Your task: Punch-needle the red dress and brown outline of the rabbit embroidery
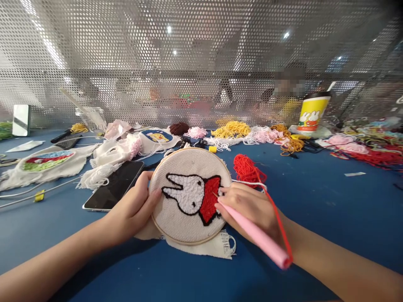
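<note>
I have the left hand's (pixel 135 207) fingers clamped on the embroidery hoop (pixel 192 243), the right hand's (pixel 252 205) round the pink punch needle (pixel 254 233), and want the red yarn (pixel 278 218) slack.

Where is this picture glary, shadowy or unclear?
Head view: bright light spots glare around the perforated grey metal screen; shapes behind it look blurred, one patch pixelated. Head view: soft shadow darkens the blue tabletop below the person's bare left hand; the white, black and red rabbit embroidery looks fairly crisp.
</note>
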